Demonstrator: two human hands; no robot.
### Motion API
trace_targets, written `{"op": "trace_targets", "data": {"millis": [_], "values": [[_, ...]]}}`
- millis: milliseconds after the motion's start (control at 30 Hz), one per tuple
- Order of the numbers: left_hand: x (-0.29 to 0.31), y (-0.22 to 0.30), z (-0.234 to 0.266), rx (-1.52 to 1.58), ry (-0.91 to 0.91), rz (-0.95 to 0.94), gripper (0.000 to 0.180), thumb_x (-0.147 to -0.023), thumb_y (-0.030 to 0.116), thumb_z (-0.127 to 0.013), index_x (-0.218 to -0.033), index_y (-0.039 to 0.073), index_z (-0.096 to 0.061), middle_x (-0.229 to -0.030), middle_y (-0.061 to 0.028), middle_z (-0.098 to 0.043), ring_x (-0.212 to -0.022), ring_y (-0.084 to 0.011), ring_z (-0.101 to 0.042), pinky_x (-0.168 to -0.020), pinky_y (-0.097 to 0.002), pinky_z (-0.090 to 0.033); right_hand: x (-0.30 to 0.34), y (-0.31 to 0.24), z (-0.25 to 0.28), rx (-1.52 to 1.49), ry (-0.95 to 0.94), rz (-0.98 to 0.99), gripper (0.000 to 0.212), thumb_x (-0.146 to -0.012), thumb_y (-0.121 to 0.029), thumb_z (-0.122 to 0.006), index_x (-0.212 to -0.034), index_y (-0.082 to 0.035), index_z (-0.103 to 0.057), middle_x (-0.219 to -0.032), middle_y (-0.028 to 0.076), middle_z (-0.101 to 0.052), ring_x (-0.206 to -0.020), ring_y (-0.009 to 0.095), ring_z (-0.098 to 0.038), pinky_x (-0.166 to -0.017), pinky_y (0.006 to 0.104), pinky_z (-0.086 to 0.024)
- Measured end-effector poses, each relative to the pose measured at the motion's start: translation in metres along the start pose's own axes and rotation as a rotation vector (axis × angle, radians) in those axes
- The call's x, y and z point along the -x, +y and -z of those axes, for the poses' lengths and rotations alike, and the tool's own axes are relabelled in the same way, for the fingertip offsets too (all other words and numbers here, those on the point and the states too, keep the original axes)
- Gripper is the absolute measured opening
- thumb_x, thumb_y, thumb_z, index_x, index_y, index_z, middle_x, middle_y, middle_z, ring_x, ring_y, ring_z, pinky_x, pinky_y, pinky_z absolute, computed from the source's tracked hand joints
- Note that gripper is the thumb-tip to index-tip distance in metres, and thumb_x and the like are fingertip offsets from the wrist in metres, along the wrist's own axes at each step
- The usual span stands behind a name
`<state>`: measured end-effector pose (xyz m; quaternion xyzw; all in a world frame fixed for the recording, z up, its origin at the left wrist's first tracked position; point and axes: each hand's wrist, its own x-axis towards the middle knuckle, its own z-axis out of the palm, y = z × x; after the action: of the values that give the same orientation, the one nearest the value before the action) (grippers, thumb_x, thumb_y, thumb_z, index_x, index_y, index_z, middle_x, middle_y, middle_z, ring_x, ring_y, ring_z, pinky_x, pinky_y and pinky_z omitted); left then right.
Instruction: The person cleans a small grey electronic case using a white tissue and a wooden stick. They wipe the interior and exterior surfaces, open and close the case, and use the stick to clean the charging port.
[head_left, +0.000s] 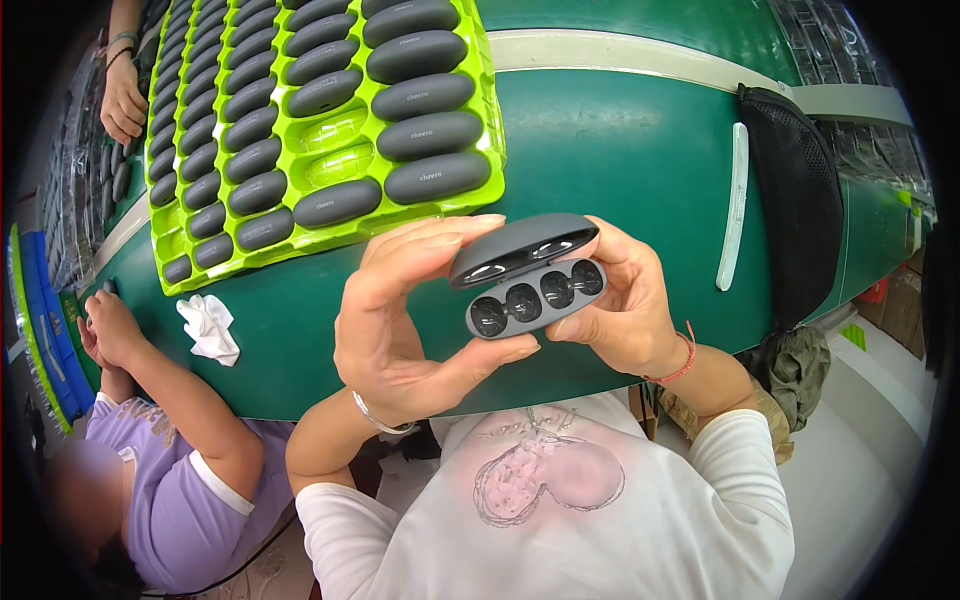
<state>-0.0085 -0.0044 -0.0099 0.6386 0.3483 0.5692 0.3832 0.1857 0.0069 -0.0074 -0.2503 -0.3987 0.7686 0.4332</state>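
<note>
Between my two hands is a dark grey earbud charging case (535, 275), lifted above the green table with its lid open. Its glossy black lining and hollow wells face me, and I see no earbuds in them. My left hand (400, 315) grips the left end, thumb below and fingers up at the lid. On the right end, my right hand (625, 305) pinches the body with the thumb in front, fingers behind the lid. Beyond my left hand lies a bright green tray (330, 165) filled with rows of similar closed cases (425, 135); two of its slots hold none.
A crumpled white cloth (210, 328) lies left of my hands. To the right are a pale strip (733, 205) and a black mesh-like cover (795, 200). A co-worker in a purple shirt (190, 500) sits at left; another person's hand (122, 100) is beyond the tray.
</note>
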Motion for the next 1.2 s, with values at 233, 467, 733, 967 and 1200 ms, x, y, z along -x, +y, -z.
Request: {"op": "trace_targets", "data": {"millis": [233, 467, 733, 967, 1200], "values": [[0.003, 0.004, 0.004, -0.397, 0.053, -0.169, 0.037, -0.061, 0.014, -0.086, -0.094, 0.020, -0.071, -0.119, -0.0157, -0.051, -0.105, -0.0301, -0.050, -0.088, -0.0379, -0.043, -0.001, 0.001, 0.002, 0.024, 0.043, 0.079, 0.030, -0.080, 0.007, -0.069, -0.102, 0.000, -0.051, -0.104, 0.007, -0.057, -0.100, 0.013, -0.056, -0.090, 0.0312, -0.047], [0.001, -0.003, 0.005, -0.415, 0.077, -0.273, 0.035, -0.058, 0.016, -0.084, -0.091, 0.022, -0.075, -0.117, -0.0131, -0.052, -0.101, -0.0286, -0.051, -0.084, -0.0355, -0.042, -0.003, -0.001, 0.002, 0.108, 0.044, 0.034, 0.030, -0.079, 0.008, -0.069, -0.101, 0.001, -0.050, -0.108, 0.008, -0.055, -0.102, 0.013, -0.055, -0.091, 0.0310, -0.047], [-0.006, -0.002, 0.007, -0.563, 0.070, -0.388, 0.028, -0.061, 0.017, -0.080, -0.087, 0.028, -0.076, -0.114, -0.0100, -0.054, -0.098, -0.0263, -0.051, -0.082, -0.0348, -0.042, -0.002, 0.000, 0.004, 0.089, 0.013, 0.121, 0.029, -0.080, 0.008, -0.068, -0.101, -0.001, -0.050, -0.105, 0.008, -0.057, -0.101, 0.014, -0.057, -0.091, 0.0323, -0.047], [-0.007, 0.006, 0.009, -0.629, -0.039, -0.339, 0.027, -0.065, 0.010, -0.076, -0.088, 0.024, -0.076, -0.119, -0.0134, -0.050, -0.107, -0.0298, -0.047, -0.091, -0.0380, -0.037, -0.003, 0.000, 0.003, 0.076, 0.020, 0.110, 0.028, -0.081, 0.007, -0.068, -0.100, -0.002, -0.049, -0.105, 0.007, -0.058, -0.101, 0.012, -0.056, -0.091, 0.0312, -0.047], [-0.009, 0.005, 0.004, -0.627, 0.044, -0.353, 0.030, -0.063, 0.014, -0.077, -0.089, 0.029, -0.076, -0.115, -0.0073, -0.055, -0.100, -0.0260, -0.048, -0.085, -0.0345, -0.040, -0.002, -0.002, 0.004, 0.096, 0.033, 0.075, 0.030, -0.080, 0.007, -0.069, -0.100, -0.002, -0.048, -0.105, 0.006, -0.056, -0.101, 0.012, -0.055, -0.090, 0.0301, -0.047]]}}
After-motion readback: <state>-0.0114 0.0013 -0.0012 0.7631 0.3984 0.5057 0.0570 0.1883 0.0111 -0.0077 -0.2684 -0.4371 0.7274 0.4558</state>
